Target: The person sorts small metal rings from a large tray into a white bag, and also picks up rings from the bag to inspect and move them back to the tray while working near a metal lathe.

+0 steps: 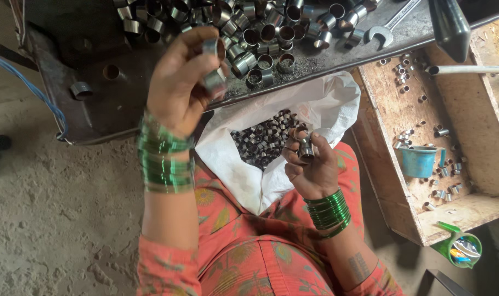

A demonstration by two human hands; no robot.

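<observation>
1. Two hands hold little metal rings. My right hand (311,164) pinches one ring (306,149) over the white sack (326,104).
2. My left hand (179,87) grips two rings (212,66) at the near edge of the metal table (96,104).

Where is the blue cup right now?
In the head view the blue cup stands on the wooden tray at the right, among scattered metal rings, right of the white sack.

The short sleeves (260,41) above the left grip (178,87) are shiny smooth metal on a dark, matt metal worktop (104,104). Beside the right grip (310,164), the white sack (244,175) looks woven plastic; the tray (474,137) farther right is rough wood.
</observation>
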